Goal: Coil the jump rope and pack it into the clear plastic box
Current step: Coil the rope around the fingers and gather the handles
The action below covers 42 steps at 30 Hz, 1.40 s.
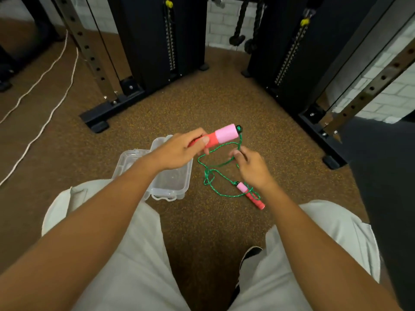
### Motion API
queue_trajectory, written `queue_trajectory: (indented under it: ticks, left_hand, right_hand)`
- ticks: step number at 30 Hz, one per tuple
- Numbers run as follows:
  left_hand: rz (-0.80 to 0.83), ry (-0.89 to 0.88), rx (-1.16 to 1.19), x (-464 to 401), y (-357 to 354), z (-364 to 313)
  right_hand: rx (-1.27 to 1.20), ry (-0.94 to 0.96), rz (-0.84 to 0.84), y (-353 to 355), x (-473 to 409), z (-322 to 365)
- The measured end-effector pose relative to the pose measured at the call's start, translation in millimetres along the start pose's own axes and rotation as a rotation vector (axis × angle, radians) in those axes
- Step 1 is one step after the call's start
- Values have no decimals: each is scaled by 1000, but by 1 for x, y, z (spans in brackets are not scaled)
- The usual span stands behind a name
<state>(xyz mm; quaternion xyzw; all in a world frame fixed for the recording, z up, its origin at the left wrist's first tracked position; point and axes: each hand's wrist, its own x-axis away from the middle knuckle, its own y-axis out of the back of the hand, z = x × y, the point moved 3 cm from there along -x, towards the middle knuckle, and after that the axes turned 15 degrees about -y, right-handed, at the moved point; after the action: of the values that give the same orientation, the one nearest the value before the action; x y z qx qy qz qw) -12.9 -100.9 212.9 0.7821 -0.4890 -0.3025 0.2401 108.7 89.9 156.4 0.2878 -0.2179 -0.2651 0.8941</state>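
Left hand (179,151) grips one jump rope handle (221,136) by its red end; the handle's long axis runs left to right, slightly tilted up, pink end and black cap pointing right and away. Right hand (252,167) pinches the green cord (214,167) between fingertips, just below that cap. Cord loops loosely between the hands and trails down to the floor (202,104). Second handle (250,195) lies on the floor under the right wrist, long axis diagonal, pink end toward the upper left, red end toward the lower right. Clear plastic box (167,185) sits open on the floor beneath the left forearm, lid (129,159) behind it. No readable writing or labels anywhere.
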Motion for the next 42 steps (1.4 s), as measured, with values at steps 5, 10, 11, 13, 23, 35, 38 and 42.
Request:
queue_trajectory:
  ticks: [5,10,11,13,23,35,38,42]
  left_hand:
    - [-5,259,176,27,-6,-5]
    - [-123,216,431,20,-30,-25]
    - [-189,187,449,17,-33,-30]
    - [-270,148,445,14,-33,-38]
    - [-406,191,626,25,-5,-52]
    - [-271,259,623,22,-12,-54]
    - [-292,296,634,21,-12,-49]
    - [-192,357,660,18,-18,-53]
  right_hand:
    - [-179,148,-115,23,26,42]
    - [-49,374,-49,20,52,74]
    - [-20,405,-62,19,53,76]
    - [-35,398,-89,19,54,77]
    - [-97,194,-14,41,53,56]
    - [-188,158,-102,43,53,56]
    - [-220,107,-143,41,50,52]
    - [-322,65,-172,38,44,52]
